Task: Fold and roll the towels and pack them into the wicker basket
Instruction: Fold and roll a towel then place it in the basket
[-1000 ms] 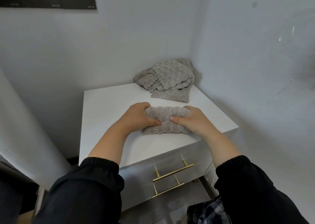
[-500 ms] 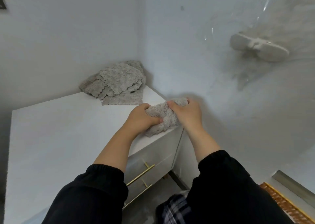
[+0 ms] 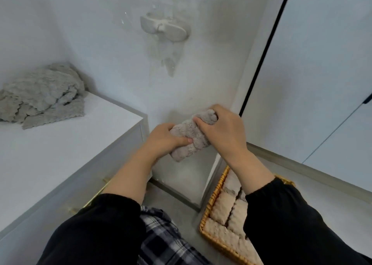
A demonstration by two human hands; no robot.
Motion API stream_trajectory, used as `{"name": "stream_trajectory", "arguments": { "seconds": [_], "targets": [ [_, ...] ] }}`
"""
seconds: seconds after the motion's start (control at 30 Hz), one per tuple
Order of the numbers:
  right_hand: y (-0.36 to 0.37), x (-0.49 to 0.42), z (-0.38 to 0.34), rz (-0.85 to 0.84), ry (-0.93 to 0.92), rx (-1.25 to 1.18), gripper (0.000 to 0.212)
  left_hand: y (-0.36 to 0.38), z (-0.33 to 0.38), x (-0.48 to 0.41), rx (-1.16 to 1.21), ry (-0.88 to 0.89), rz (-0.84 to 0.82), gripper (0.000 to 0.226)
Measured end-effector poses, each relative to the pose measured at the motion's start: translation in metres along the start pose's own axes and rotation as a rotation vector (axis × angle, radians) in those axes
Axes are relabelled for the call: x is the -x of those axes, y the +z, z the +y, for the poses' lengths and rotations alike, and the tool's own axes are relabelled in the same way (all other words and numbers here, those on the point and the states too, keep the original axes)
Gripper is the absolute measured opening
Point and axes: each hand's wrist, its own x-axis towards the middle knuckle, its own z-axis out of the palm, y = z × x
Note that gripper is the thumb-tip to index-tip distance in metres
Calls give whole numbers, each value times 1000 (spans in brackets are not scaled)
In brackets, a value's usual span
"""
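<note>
A rolled grey-beige towel (image 3: 190,141) hangs in the air to the right of the white cabinet, tilted with its upper end to the right. My left hand (image 3: 164,139) grips its lower left part and my right hand (image 3: 221,131) grips its upper right end. Down at the lower right, on the floor, stands the wicker basket (image 3: 210,206) with several rolled towels (image 3: 223,210) packed in rows; my right sleeve hides part of it. A loose heap of grey towels (image 3: 42,95) lies at the back of the cabinet top.
The white cabinet (image 3: 60,143) with gold drawer handles fills the left side. A white wall stands behind my hands, with a white fixture (image 3: 165,28) mounted high on it. A white door panel with a black edge (image 3: 314,73) rises at the right. Grey floor lies below.
Both hands have lifted the rolled towel off the cabinet top and carried it right, past the cabinet's edge. My view has swung right, and the wicker basket has come into sight.
</note>
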Motion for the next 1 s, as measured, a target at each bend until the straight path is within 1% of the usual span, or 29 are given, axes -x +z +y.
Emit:
{"name": "stream_trajectory", "arguments": {
  "seconds": [0.03,0.1,0.17,0.2,0.23,0.27,0.3,0.33,0.4,0.5,0.6,0.7,0.73,0.83,0.87,0.93,1.0],
  "targets": [
    [-6,5,7,31,-3,-6,27,7,2,2,3,-13,-34,22],
    [-18,15,25,80,64,-34,29,27,6,3,29,-52,-126,21],
    [-20,19,32,51,116,-76,31,36,0,4,109,-95,-148,29],
    [-18,22,36,11,145,-70,33,41,-5,6,172,-121,-148,33],
    [-16,14,41,-15,205,-64,34,46,-7,3,191,-137,-175,33],
    [-44,37,107,5,428,6,35,127,-8,-5,163,-242,-343,31],
    [-42,31,112,2,453,17,35,131,-9,-3,175,-276,-333,29],
    [-37,37,127,-35,487,-56,36,140,-14,2,206,-307,-323,28],
    [-37,37,140,-33,564,-154,38,153,-20,0,347,-368,-294,28],
    [-36,35,175,10,746,-317,29,174,-31,-18,610,-506,-227,24],
    [-36,49,209,-9,915,-450,30,198,-47,-31,654,-563,-207,27],
    [-27,61,237,38,1071,-645,33,222,-63,-48,672,-616,-193,32],
    [-24,66,244,78,1131,-784,32,228,-68,-52,686,-626,-183,33],
    [-14,75,260,215,1292,-1425,29,245,-85,-68,732,-642,-155,28],
    [-10,79,263,238,1323,-1548,31,248,-88,-70,745,-646,-157,27],
    [2,87,270,183,1370,-1557,38,258,-95,-78,735,-651,-162,31],
    [17,91,276,98,1407,-1474,47,263,-101,-87,693,-652,-181,33]
  ]
}}
